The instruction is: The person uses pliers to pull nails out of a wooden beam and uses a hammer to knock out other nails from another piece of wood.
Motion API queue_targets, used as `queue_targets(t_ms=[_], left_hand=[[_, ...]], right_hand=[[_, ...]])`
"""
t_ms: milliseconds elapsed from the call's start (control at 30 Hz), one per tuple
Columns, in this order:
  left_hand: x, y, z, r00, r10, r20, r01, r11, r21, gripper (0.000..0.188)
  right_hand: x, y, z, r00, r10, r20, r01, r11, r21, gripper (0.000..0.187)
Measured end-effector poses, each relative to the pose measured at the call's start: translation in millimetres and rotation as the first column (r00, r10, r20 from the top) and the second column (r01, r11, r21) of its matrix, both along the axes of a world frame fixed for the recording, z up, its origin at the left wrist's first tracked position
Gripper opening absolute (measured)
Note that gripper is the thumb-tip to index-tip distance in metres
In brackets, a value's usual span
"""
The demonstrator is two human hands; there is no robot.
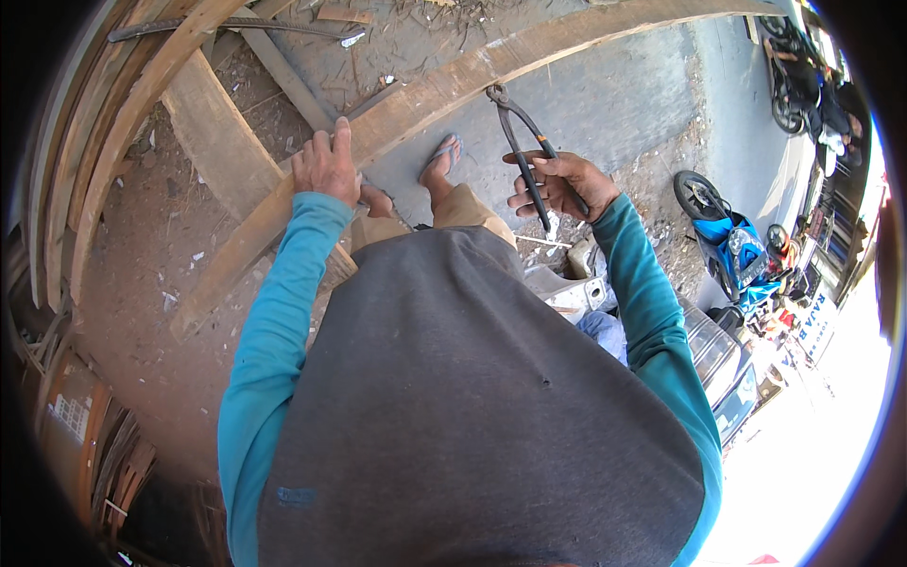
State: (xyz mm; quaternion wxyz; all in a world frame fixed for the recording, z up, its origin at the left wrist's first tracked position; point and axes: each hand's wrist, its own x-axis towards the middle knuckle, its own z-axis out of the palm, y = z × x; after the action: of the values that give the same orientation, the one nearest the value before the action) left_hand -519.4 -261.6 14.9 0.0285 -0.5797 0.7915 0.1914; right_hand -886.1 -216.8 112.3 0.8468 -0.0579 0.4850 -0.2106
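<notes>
A long wooden plank point(425, 106) runs slantwise in front of me, from the lower left to the far right. My left hand point(326, 170) lies over this plank, its fingers curled on the wood and the thumb side raised. In my right hand point(563, 185) is a pair of long-handled pincers point(513, 142), dark with an orange mark on one handle. The handles stand apart in my fingers. The pincers' head points away from me, close to the plank's near edge; I cannot tell whether it touches.
A wider board point(222, 142) lies across under the plank. Curved timbers point(104, 123) stack at the left, with a rusty metal bar point(236, 24) on top. My sandalled foot point(441, 163) is below the plank. Debris point(567, 283) lies at right, near a blue motorcycle point(737, 246).
</notes>
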Motion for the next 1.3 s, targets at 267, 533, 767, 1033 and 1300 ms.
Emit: queue_targets(t_ms=[267,533,767,1033,1300], left_hand=[[-5,-7,9,0.997,-0.002,0.072,0.001,1.0,0.012,0.09],[-10,7,-3,0.996,0.004,0.092,0.001,0.999,-0.055,0.092],[-3,6,-5,0.999,-0.016,0.044,0.019,0.997,-0.081,0.087],[-8,17,-2,0.998,0.062,0.007,-0.062,0.997,-0.044,0.092],[134,57,42,0.94,0.237,-0.245,-0.289,0.935,-0.205,0.103]], right_hand=[[99,28,-24,0.919,-0.38,-0.109,0.392,0.911,0.129,0.03],[249,-25,-62,0.347,-0.925,-0.157,0.938,0.345,0.04,0.025],[160,57,-30,0.764,-0.552,-0.332,0.544,0.829,-0.127,0.023],[46,-19,17,0.801,-0.486,-0.349,0.231,0.79,-0.569,0.054],[28,-22,-36,0.914,-0.398,-0.076,0.333,0.844,-0.421,0.057]])
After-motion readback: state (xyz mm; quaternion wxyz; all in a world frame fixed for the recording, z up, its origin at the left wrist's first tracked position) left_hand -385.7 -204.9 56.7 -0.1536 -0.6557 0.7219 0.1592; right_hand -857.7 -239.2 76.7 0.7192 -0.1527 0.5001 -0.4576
